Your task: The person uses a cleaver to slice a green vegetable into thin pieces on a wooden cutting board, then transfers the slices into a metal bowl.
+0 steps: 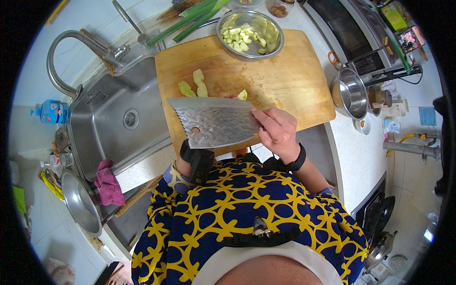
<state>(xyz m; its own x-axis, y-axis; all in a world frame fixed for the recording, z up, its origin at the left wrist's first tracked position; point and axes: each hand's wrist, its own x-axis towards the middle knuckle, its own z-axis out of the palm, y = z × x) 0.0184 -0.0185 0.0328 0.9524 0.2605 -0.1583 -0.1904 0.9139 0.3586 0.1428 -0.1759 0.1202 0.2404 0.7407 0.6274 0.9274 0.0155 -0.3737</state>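
My right hand (279,131) is shut on a wide cleaver (217,123) with a hammered-looking blade, held over the near part of a wooden cutting board (295,78). The blade hides nearly all of my left hand; a bit of finger (231,96) shows past its far edge, beside a pale green vegetable piece (242,94). What the left hand grips cannot be seen. Two longer pale green pieces (200,83) lie on the board beyond the blade. At the board's far edge stands a steel bowl (274,26) with chopped pale green chunks (242,37) in it.
To the left is a steel sink (107,124) with a curved faucet (57,42). Green onion stalks (192,21) lie beyond the board. An empty steel bowl (350,93) and a small white dish (363,124) stand at the right. A purple cloth (108,183) hangs on the sink's near edge.
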